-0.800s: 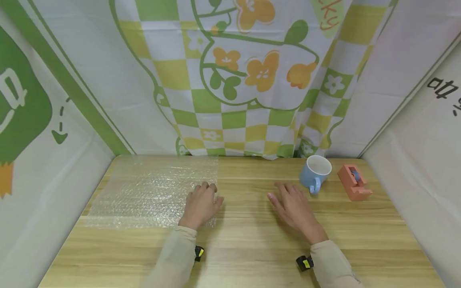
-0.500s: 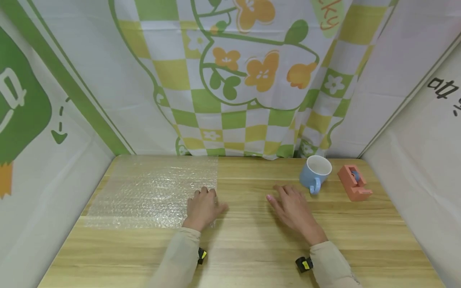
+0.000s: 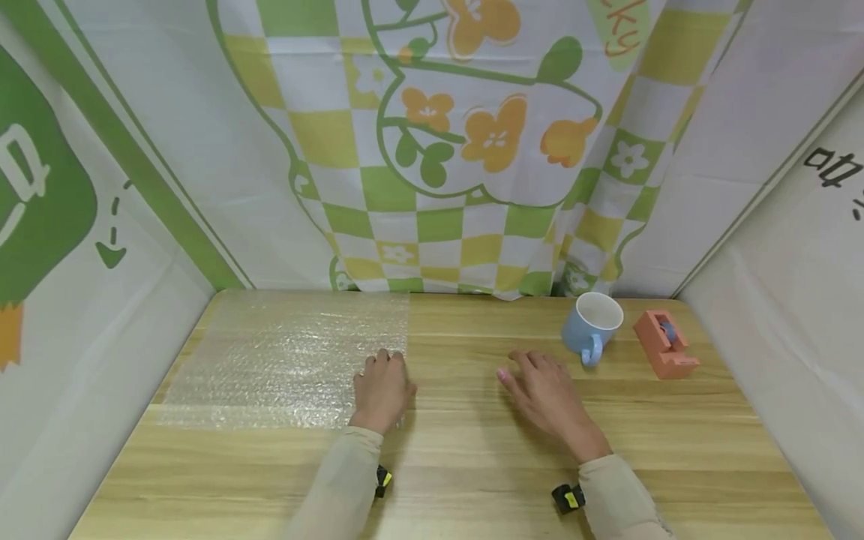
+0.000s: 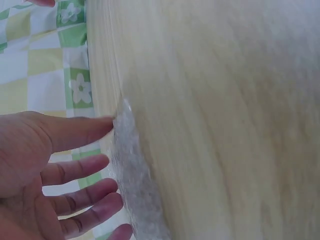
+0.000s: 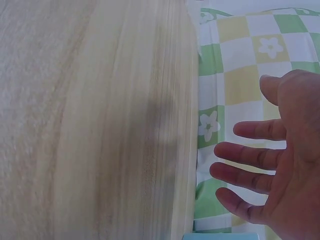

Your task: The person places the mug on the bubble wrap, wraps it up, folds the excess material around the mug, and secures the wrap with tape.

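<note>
A clear sheet of bubble wrap (image 3: 270,352) lies flat on the left part of the wooden table. My left hand (image 3: 383,388) is over its right edge. In the left wrist view the fingers (image 4: 85,197) are spread and relaxed, with the thumb tip and fingertips right at the bubble wrap (image 4: 135,180). My right hand (image 3: 550,397) hovers palm down over bare wood, its fingers (image 5: 245,155) apart and holding nothing. Just beyond it stands an upright light blue mug (image 3: 591,326), its handle facing me.
An orange-pink tape dispenser (image 3: 664,343) with a blue roll sits right of the mug. A checked, flowered curtain (image 3: 459,225) hangs along the table's back edge. White printed cloth walls (image 3: 776,300) close off both sides of the wooden table (image 3: 472,480).
My left hand has drawn slightly right and toward me, and its thumb has come in closer to the fingers. The right hand has barely shifted left. Mug, tape dispenser and bubble wrap stay put.
</note>
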Tool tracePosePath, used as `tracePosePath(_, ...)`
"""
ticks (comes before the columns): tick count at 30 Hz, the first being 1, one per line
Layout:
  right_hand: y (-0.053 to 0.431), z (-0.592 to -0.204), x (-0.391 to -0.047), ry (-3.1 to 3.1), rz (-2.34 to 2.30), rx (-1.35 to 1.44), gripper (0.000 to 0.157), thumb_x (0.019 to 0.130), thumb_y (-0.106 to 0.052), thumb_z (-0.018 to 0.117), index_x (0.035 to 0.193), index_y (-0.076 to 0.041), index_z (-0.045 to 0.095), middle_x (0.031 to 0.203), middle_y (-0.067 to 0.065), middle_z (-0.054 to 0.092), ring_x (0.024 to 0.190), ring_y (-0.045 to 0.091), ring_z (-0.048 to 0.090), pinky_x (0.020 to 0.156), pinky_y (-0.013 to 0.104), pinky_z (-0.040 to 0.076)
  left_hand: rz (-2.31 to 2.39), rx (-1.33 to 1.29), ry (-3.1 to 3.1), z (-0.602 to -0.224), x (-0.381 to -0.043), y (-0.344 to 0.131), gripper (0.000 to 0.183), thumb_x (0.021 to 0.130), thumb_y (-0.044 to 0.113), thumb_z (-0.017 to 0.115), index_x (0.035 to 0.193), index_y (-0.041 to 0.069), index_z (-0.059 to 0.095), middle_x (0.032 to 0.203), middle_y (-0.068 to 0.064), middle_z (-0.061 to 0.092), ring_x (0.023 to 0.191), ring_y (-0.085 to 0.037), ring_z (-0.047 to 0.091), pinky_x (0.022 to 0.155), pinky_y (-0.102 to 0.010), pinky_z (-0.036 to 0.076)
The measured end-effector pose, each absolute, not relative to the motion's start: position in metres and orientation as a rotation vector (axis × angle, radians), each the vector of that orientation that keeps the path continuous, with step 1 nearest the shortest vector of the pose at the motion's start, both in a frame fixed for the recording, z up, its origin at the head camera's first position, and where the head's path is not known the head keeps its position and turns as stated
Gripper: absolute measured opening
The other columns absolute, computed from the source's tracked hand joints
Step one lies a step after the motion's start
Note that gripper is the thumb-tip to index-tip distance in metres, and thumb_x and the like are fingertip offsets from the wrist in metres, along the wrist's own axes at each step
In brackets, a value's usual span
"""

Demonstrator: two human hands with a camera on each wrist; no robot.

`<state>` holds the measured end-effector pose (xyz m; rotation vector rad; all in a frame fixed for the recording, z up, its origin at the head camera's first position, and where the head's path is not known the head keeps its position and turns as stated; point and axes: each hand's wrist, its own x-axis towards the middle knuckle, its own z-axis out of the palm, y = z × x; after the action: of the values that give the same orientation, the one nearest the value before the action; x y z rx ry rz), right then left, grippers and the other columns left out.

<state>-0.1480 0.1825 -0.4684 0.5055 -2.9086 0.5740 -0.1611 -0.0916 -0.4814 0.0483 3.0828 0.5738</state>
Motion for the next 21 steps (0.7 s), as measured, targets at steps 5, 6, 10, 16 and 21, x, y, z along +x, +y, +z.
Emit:
tracePosePath(5, 0.180, -0.467, -0.147, -2.915, 0.577, 0.511, 0.048, 0.106, -0.038, 0.054, 0.134, 0.000, 0.060, 0.123, 0.022, 0.064, 0.116, 0.044, 0.059, 0.097, 0.064, 0.045, 0.617, 0.063, 3.125, -0.481, -0.161, -0.099, 0.025, 0.083, 0.012, 0.077, 0.100, -0.004, 0.065, 0.100, -0.022, 0.059, 0.093, -0.038, 0.059, 0.072, -0.052, 0.056)
tracePosePath(6, 0.179, -0.467, -0.147, -2.915, 0.579, 0.513, 0.048, 0.105, -0.038, 0.054, 0.134, 0.000, 0.060, 0.123, 0.022, 0.064, 0.116, 0.043, 0.059, 0.097, 0.064, 0.045, 0.623, 0.062, 3.126, -0.481, -0.161, -0.100, 0.024, 0.083, 0.010, 0.075, 0.098, -0.005, 0.065, 0.099, -0.022, 0.058, 0.091, -0.037, 0.058, 0.070, -0.050, 0.057)
tracePosePath(10, 0.178, -0.467, -0.146, -2.921, 0.589, 0.518, 0.048, 0.105, -0.038, 0.054, 0.135, 0.000, 0.060, 0.124, 0.022, 0.064, 0.117, 0.043, 0.059, 0.098, 0.063, 0.044, 0.681, 0.053, 3.123, -0.481, -0.162, -0.102, 0.018, 0.080, 0.004, 0.070, 0.094, -0.006, 0.066, 0.096, -0.022, 0.058, 0.089, -0.037, 0.058, 0.070, -0.049, 0.056)
tracePosePath(16, 0.176, -0.468, -0.147, -2.925, 0.590, 0.524, 0.048, 0.105, -0.038, 0.054, 0.134, 0.000, 0.060, 0.124, 0.021, 0.064, 0.118, 0.042, 0.059, 0.098, 0.063, 0.044, 0.770, 0.001, 3.092, -0.481, -0.165, -0.106, 0.013, 0.074, -0.003, 0.068, 0.086, -0.005, 0.067, 0.089, -0.018, 0.060, 0.083, -0.036, 0.060, 0.067, -0.048, 0.058)
tracePosePath(21, 0.175, -0.468, -0.147, -2.928, 0.584, 0.528, 0.048, 0.105, -0.039, 0.054, 0.134, -0.001, 0.060, 0.125, 0.020, 0.064, 0.118, 0.042, 0.059, 0.097, 0.063, 0.045, 0.831, -0.029, 3.083, -0.479, -0.168, -0.110, 0.011, 0.071, -0.006, 0.066, 0.066, 0.003, 0.063, 0.076, -0.010, 0.060, 0.070, -0.030, 0.060, 0.060, -0.042, 0.057)
